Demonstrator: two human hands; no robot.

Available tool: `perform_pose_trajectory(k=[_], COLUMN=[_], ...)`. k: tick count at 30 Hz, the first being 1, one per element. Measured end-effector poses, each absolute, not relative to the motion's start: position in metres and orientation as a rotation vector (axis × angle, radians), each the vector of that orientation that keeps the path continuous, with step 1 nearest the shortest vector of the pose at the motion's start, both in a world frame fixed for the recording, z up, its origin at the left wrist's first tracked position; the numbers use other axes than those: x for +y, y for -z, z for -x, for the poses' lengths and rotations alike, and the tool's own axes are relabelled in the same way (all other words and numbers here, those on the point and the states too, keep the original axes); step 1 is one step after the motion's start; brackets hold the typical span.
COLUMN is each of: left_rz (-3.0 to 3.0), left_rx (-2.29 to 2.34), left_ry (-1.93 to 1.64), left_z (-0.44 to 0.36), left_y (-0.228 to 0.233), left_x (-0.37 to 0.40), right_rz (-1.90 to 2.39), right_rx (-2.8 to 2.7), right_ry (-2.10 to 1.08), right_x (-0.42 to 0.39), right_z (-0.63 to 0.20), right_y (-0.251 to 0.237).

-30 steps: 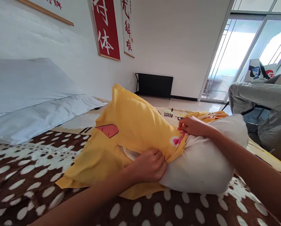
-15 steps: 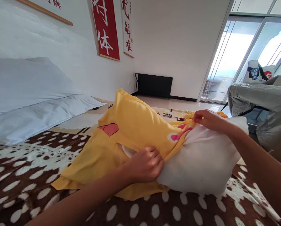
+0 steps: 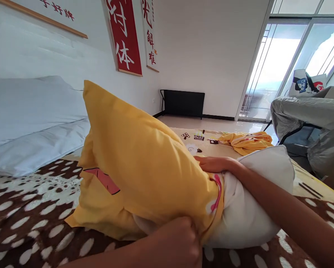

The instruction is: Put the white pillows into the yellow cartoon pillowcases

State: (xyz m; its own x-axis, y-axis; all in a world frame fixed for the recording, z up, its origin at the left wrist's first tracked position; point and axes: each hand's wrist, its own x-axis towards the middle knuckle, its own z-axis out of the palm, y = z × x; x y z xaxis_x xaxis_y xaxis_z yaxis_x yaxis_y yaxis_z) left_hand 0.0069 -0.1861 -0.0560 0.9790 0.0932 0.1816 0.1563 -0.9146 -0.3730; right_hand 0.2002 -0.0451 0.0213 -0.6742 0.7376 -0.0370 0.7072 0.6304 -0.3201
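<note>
A yellow pillowcase (image 3: 144, 160) with pink and red prints covers the left part of a white pillow (image 3: 248, 219). The pillow's right end sticks out of the case's opening. My left hand (image 3: 180, 238) is closed in a fist on the near edge of the pillowcase, low in the view. Over the top of the pillow, my right hand (image 3: 219, 163) lies flat against the far side of the case near its opening, fingers stretched out and their tips partly hidden. One corner of the case points up at the left.
Another yellow cloth (image 3: 248, 141) lies crumpled on the bed's far side. White pillows (image 3: 35, 115) stand against the wall at left. A brown spotted blanket (image 3: 52, 193) covers the bed. Plastic-wrapped furniture (image 3: 309, 108) stands at right, a black folded panel (image 3: 183, 102) at the back wall.
My right hand has let go of the pinched opening edge and moved left, flat on the case. The case's far corner has risen and swung left. My left hand has come lower and nearer.
</note>
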Motion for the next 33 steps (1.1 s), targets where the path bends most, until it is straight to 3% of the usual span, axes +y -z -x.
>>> perform_pose_trajectory(k=[4,7,13,16,18,23,26,30,33], left_rz=[2.732,2.725,2.694,2.672,2.677,2.619,2.624,2.664,2.626], left_rx=[-0.175,-0.182,-0.237,-0.288,-0.310,-0.370,-0.407,-0.521,-0.757], left_ry=[0.255,0.274,0.206,0.143,0.129,0.190,0.248,0.397,0.568], left_z=[-0.006,-0.007,-0.008,-0.009,-0.011,-0.016,-0.014,-0.010,-0.012], left_y=[0.054,0.049,0.037,0.029,0.026,0.022,0.021,0.024,0.021], left_x=[-0.190,-0.190,-0.179,-0.168,-0.159,-0.131,-0.112,-0.092,-0.087], right_rz=[0.976,1.006,1.381,1.369,1.326,1.220,1.216,1.271,1.315], right_rx=[-2.851,-2.818,-2.293,-1.980,-1.804,-1.433,-1.671,-2.286,-2.364], right_ry=[-0.820,-0.872,-0.184,-0.046,-0.128,-0.752,-0.834,-0.602,-0.422], right_x=[-0.046,-0.050,-0.054,-0.055,-0.058,-0.071,-0.078,-0.084,-0.082], right_z=[-0.201,-0.204,-0.219,-0.226,-0.228,-0.229,-0.233,-0.246,-0.257], right_y=[-0.016,-0.020,-0.042,-0.055,-0.061,-0.070,-0.073,-0.074,-0.069])
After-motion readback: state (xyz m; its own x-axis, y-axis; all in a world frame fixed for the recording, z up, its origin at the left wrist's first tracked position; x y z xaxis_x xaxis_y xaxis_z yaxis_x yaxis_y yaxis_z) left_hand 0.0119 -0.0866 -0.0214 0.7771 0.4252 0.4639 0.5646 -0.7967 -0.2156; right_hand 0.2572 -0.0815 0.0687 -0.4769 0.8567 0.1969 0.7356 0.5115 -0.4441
